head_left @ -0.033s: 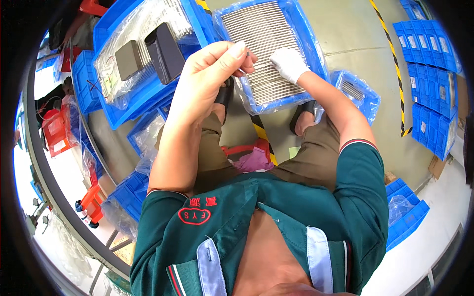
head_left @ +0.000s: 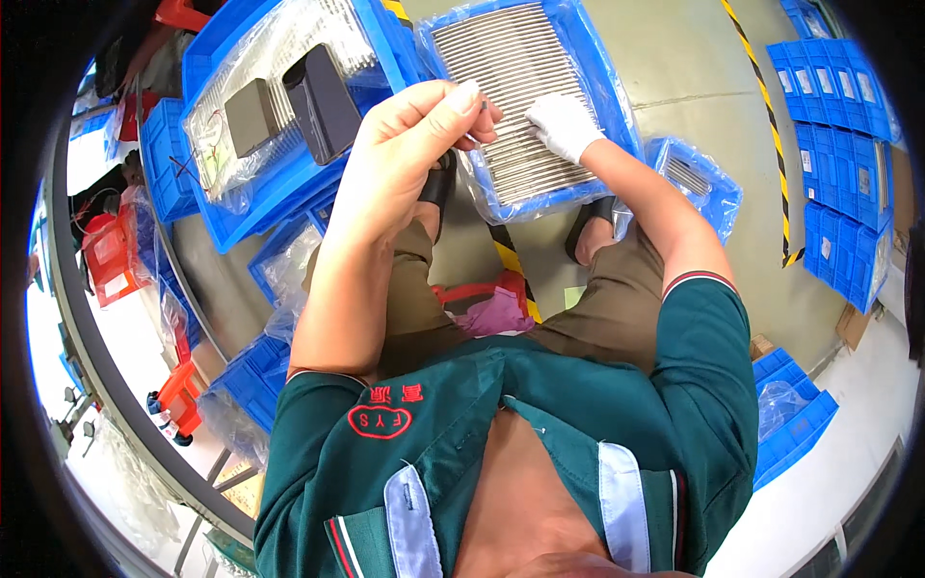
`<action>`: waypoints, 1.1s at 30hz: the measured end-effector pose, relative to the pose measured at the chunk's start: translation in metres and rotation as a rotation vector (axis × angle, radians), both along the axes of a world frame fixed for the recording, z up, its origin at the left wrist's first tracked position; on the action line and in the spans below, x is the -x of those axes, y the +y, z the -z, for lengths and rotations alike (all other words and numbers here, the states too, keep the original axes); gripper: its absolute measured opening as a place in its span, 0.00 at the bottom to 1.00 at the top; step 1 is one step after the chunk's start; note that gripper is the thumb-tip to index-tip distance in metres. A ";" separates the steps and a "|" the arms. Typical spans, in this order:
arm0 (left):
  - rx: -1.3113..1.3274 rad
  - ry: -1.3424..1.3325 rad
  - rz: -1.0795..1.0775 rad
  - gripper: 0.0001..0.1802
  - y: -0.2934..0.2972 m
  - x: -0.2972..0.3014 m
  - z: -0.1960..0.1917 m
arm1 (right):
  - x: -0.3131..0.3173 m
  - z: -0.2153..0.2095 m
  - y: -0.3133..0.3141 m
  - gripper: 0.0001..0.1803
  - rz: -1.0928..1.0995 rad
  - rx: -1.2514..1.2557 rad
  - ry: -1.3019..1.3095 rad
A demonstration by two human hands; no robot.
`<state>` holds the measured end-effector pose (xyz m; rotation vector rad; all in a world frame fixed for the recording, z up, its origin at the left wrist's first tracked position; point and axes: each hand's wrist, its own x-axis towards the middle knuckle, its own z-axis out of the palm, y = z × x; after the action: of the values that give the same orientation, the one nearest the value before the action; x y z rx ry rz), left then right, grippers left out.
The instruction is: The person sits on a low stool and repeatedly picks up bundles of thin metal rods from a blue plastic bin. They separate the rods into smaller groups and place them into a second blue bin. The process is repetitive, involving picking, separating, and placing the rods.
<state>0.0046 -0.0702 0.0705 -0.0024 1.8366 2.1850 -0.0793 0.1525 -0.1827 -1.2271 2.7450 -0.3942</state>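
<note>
My left hand (head_left: 424,125) is bare and raised in front of me. Its thumb and fingers are pinched together around a tiny dark piece (head_left: 484,108), too small to name. Beyond it lies a row of thin metal rods (head_left: 501,58), packed side by side in a blue bin (head_left: 621,91) lined with clear plastic. My right hand (head_left: 567,130), in a white glove, rests on the rods near the bin's right side. Its fingers curl down onto them, and the fingertips are hidden.
At the left, a phone (head_left: 320,104) and a dark flat box (head_left: 252,118) lie on plastic-covered rods in stacked blue bins (head_left: 226,217). A smaller bin (head_left: 727,197) stands right of the rods. More bins (head_left: 848,173) are stacked far right. Striped tape (head_left: 761,87) marks the floor.
</note>
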 end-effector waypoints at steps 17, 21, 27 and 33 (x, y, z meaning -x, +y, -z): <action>0.020 -0.015 -0.034 0.17 0.001 -0.003 -0.001 | -0.022 0.003 -0.011 0.04 0.075 0.193 0.125; 0.026 -0.007 -0.029 0.17 -0.001 -0.004 -0.001 | -0.021 0.005 -0.011 0.03 0.065 0.186 0.117; 0.029 -0.016 -0.029 0.17 -0.004 -0.005 -0.003 | -0.027 0.003 -0.010 0.03 0.057 0.169 0.116; 0.039 -0.019 -0.007 0.17 -0.001 -0.004 -0.002 | -0.027 -0.002 -0.007 0.04 0.063 0.088 0.091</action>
<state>0.0085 -0.0709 0.0724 -0.0372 1.8711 2.1457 -0.0525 0.1453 -0.1805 -1.2099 2.8773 -0.4814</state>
